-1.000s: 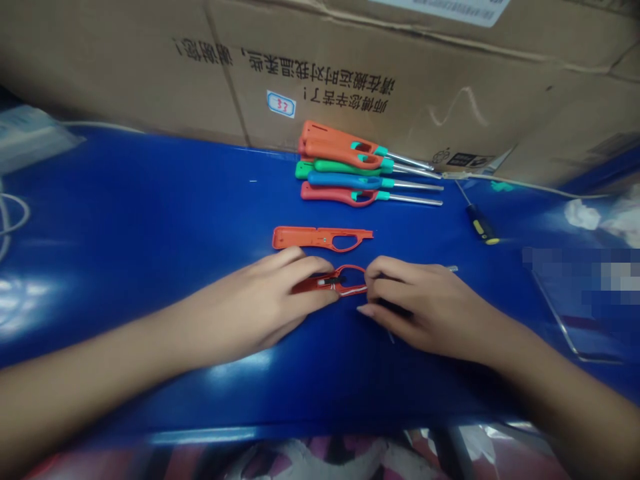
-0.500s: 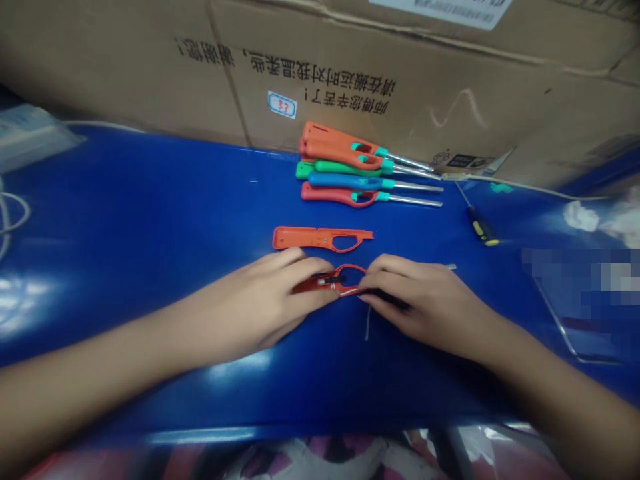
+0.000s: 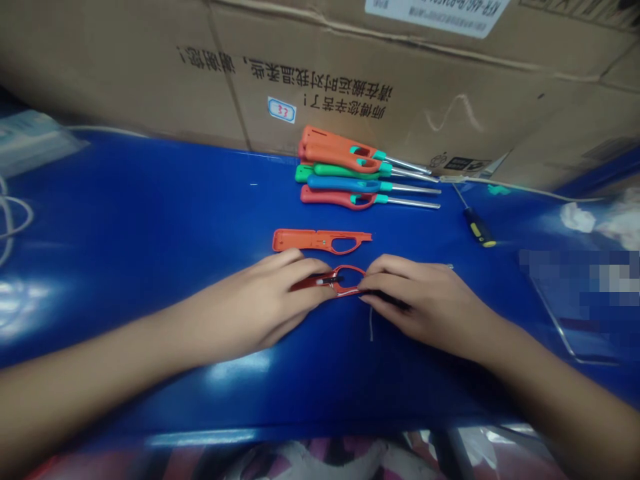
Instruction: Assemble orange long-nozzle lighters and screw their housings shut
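Observation:
An orange lighter half-shell lies between my hands, its trigger loop showing and a dark part with a white tip inside it. My left hand is closed on the handle end. With pinched fingers, my right hand grips the nozzle end, and a bit of metal tube peeks out past it. A thin pale wire hangs below the right fingers. Just beyond my hands rests the matching orange half-shell, its hollow side up. Much of the held shell is hidden by my fingers.
Several whole lighters in orange, green, blue and red lie by a cardboard box at the back of the blue table. A screwdriver is at right, near crumpled white paper. White cable lies at far left.
The view has shifted very slightly. Both hands keep their hold on the half-shell, and the thin wire under the right fingers has swung a little.

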{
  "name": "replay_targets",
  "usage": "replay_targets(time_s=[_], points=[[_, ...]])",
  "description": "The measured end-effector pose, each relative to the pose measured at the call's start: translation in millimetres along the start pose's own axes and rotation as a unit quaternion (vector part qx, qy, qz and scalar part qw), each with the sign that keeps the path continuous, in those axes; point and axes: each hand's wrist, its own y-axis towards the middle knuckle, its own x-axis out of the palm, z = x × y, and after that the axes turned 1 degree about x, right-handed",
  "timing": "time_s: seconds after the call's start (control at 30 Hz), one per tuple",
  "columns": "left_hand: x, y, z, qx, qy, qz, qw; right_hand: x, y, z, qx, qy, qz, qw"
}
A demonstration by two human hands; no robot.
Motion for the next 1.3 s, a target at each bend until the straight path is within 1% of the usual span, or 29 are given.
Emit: replay_targets(time_s=[0.13,0.3,0.47,0.57,0.73,0.83,0.9,0.97,1.1,1.23,1.3], points=[[-0.3,0,0,0.007,-0.001,0.009,1.000,1,1,0,-0.008,-0.006,0.006,1.000],[0.2,-1,0,0.006,0.002,0.006,1.000,1,1,-1,-0.013,-0.047,0.000,0.999],[-1.8,1,1,-0.011,-0.004,0.012,1.000,1,1,0,-0.005,-0.051,-0.007,0.999],[-2.3,3,1,-0.006,0.001,0.019,1.000,0,0,0,-0.006,-0.053,-0.005,0.999],[-0.7,1,-3,0.022,0.034,0.055,0.998,-1,0,0,-0.002,-0.037,0.002,0.999],[-0.3,-2,-6,0.014,0.052,0.080,0.995,-1,1,-1,0.016,0.001,0.014,1.000],[-0.5,-2,-7,0.005,0.054,0.095,0.994,-2,2,0,0.040,0.022,0.041,0.998],[-0.7,-2,-8,0.003,0.050,0.102,0.994,-3,3,3,0.065,0.033,0.084,0.994],[0.1,-1,-6,-0.003,0.031,0.086,0.996,-6,3,18,0.121,0.023,0.183,0.975],[2.3,0,-4,-0.012,0.015,0.062,0.998,-19,-2,41,0.209,0.018,0.253,0.945],[3.3,-1,-4,-0.007,0.009,0.054,0.998,-33,-4,60,0.272,-0.008,0.264,0.925]])
